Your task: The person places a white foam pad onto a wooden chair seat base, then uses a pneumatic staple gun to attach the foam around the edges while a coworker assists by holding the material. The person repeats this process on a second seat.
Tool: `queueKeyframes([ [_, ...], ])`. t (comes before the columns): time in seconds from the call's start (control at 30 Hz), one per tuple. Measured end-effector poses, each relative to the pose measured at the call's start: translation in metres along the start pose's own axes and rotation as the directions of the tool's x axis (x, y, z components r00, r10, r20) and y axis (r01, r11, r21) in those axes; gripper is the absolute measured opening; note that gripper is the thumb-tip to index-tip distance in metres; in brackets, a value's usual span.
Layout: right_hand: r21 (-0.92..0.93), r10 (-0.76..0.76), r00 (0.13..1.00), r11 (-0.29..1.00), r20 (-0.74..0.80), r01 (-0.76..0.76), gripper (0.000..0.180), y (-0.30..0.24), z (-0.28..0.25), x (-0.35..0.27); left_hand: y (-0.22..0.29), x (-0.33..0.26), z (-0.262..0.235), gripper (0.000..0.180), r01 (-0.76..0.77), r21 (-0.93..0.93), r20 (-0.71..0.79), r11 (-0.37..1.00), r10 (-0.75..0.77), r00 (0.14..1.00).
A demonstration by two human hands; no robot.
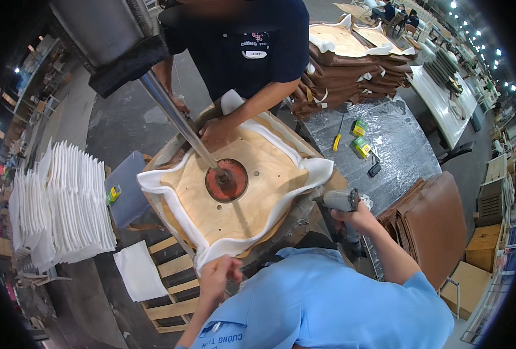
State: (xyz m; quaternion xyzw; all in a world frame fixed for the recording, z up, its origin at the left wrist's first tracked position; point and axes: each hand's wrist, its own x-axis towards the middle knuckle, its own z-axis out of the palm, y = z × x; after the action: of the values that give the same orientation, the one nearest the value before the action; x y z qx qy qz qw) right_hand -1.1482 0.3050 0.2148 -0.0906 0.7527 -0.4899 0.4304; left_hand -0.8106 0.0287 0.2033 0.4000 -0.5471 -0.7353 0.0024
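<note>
A pale plywood panel point(234, 218) lies on a raised work stand, with white foam padding point(272, 224) curling up around its edges and corners. A round red disc point(214, 189) at the foot of a metal rod point(179, 119) presses on the panel's middle. My left hand point(219, 274) is at the nearest foam corner, its fingers loosely bent and nothing visible in them. Beside the right corner, my right hand point(355, 218) grips a staple gun point(340, 200), its nose toward the stand. Across from me, a co-worker's hand point(218, 131) rests at the panel's far edge.
White padding sheets point(63, 206) are stacked at left, beside a slatted pallet point(173, 267). On the wrapped table point(406, 136) lie a yellow-handled screwdriver point(337, 139) and small green-yellow boxes point(361, 146). Brown covers with panels point(351, 81) are piled behind; brown sheets point(429, 224) hang at right.
</note>
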Motion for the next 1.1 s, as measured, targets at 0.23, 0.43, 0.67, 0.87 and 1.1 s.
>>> queueKeyframes([
  [0.23,0.142,-0.051,0.997,0.989,0.052,0.044,0.037,-0.001,0.033,0.030,0.035,0.110,0.115,0.051,-0.561,0.823,0.367,0.091,0.668,0.648],
  [0.43,0.029,-0.066,0.995,0.998,0.080,0.063,0.039,0.010,0.037,0.045,0.025,0.173,0.152,0.034,-0.554,0.832,0.425,-0.003,0.644,0.635],
  [0.67,-0.037,-0.007,0.995,0.999,0.098,0.011,0.027,0.001,0.038,0.045,0.022,0.202,0.144,0.019,-0.633,0.765,0.377,0.117,0.716,0.587],
  [0.87,-0.029,0.012,0.979,1.000,0.202,-0.007,0.029,-0.033,0.034,0.058,0.026,0.208,0.137,0.018,-0.612,0.777,0.353,0.147,0.703,0.617],
  [1.1,-0.201,0.165,0.963,0.972,0.213,-0.122,0.043,-0.072,0.037,0.094,0.025,0.217,0.135,0.018,-0.565,0.785,0.271,0.254,0.680,0.681],
])
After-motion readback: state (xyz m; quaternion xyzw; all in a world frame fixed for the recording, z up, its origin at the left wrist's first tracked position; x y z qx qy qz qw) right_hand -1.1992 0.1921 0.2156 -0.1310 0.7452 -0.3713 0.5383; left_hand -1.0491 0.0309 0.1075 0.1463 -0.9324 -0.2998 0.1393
